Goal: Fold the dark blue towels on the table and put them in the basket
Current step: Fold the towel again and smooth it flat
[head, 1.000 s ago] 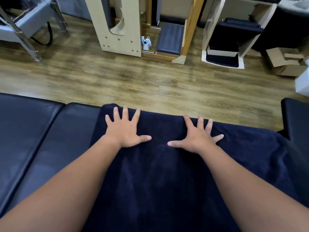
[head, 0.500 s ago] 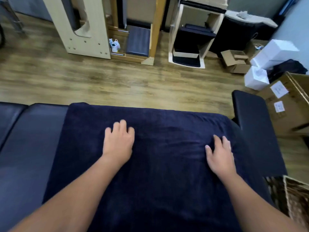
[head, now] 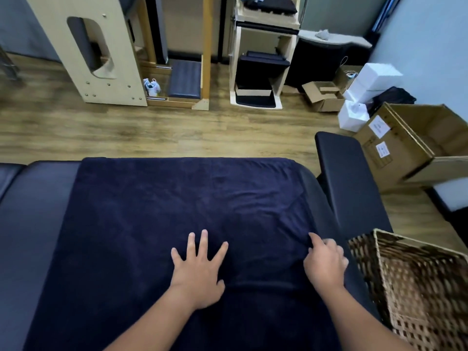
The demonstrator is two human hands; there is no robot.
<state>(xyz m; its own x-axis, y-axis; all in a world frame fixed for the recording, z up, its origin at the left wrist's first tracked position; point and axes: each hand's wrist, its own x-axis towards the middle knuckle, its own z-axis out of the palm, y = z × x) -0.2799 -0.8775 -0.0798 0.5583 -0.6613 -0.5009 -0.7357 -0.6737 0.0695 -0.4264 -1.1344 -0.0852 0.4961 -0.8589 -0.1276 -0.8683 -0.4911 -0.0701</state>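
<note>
A dark blue towel lies spread flat over the black padded table. My left hand presses on the towel's near middle, palm down with fingers spread. At the towel's right edge sits my right hand, motion-blurred. Its index finger points forward and its other fingers curl around the towel's border. A woven wicker basket stands on the floor to the right of the table, close to my right hand. The part of its inside that shows holds no towel.
A black padded side section juts out between the table and the basket. Beyond the table are wooden floor, wooden frames and a shelf unit. Cardboard boxes and white boxes stand at the right.
Both hands slid back across the towel toward me. My right hand went from lying flat to curling at the right edge. The view swung right, bringing the basket into sight.
</note>
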